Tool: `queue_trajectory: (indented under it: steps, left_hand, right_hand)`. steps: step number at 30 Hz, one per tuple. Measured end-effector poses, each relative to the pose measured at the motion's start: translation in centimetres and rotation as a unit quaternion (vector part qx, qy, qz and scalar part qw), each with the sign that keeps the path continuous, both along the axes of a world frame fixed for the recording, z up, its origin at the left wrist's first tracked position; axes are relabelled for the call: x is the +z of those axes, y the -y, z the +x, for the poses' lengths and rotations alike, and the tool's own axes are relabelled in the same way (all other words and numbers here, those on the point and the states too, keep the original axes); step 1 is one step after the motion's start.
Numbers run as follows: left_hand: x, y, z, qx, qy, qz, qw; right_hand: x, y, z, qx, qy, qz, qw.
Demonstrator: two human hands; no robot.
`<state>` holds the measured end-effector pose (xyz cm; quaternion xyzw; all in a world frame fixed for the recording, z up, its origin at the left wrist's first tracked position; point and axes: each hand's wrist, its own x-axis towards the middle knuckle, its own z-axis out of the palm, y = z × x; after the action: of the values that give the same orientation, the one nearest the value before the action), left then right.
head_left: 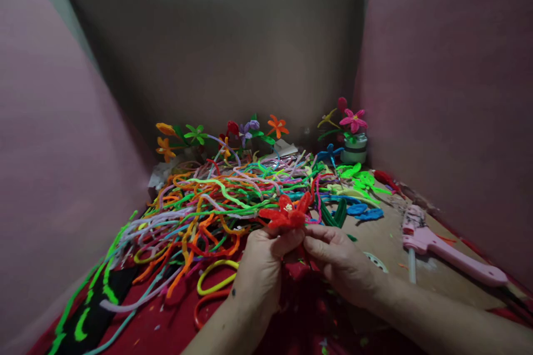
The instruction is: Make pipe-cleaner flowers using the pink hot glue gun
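A red pipe-cleaner flower [287,212] with a pale yellow centre is held up in the middle of the view, its petals spread. My left hand [268,258] pinches it from below, the thumb pressed just under the petals. My right hand [339,258] is closed too, thumb and fingertips together at the flower's lower right side. The stem or base under the petals is mostly hidden by my fingers. Just behind the flower lies a dark green pipe-cleaner leaf [336,213].
A heap of colourful pipe cleaners [216,194] covers the left and middle. A pink glue gun [453,255] lies on a brown board [391,233] at right, near blue petals [368,213]. Finished flowers [278,126] and a jar [353,150] stand along the back wall.
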<state>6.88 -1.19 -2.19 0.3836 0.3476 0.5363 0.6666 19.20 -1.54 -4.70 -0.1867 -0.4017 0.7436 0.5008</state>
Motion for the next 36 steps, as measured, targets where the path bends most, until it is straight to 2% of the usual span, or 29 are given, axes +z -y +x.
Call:
queue_trajectory:
  steps: [3,8,14,18,22,27,30,33,34,36]
  left_hand:
    - [0.0,0.0,0.1,-0.012,0.005,-0.044,0.999]
    - [-0.1,-0.3,-0.1,-0.097,0.032,-0.086,0.991]
    - [-0.8,0.2,-0.6,-0.150,0.065,-0.089,0.983]
    - [-0.8,0.4,-1.0,-0.189,0.045,-0.068,0.979]
    - [-0.6,0.4,-1.1,-0.201,0.042,-0.060,0.977]
    - [-0.1,0.7,-0.7,-0.191,0.026,-0.056,0.980]
    - [0.2,0.9,-0.6,-0.160,0.018,-0.047,0.986]
    - [0.3,0.7,-0.9,-0.096,0.026,-0.032,0.995]
    - [0.3,0.5,-1.1,-0.063,0.032,-0.028,0.997]
    - [0.3,-0.1,-1.7,0.002,0.062,0.011,0.998]
  right_hand:
    - [-0.1,-0.1,-0.2,0.012,-0.028,-0.036,0.999]
    - [-0.5,-0.4,-0.1,0.046,-0.023,-0.065,0.997]
    - [-0.6,-0.1,-0.1,0.078,-0.020,-0.069,0.994]
    - [-0.8,0.0,0.1,0.103,-0.032,-0.074,0.991]
    - [-0.9,-0.3,0.3,0.118,-0.047,-0.069,0.989]
    - [-0.9,-0.1,0.2,0.132,-0.052,-0.063,0.988]
    - [-0.3,0.2,0.0,0.121,-0.033,-0.051,0.991]
    - [1.4,0.1,0.6,0.085,0.040,-0.030,0.995]
    - [2.3,0.0,1.2,0.087,0.087,-0.008,0.992]
    - [4.0,-0.2,2.8,0.025,0.184,0.060,0.981]
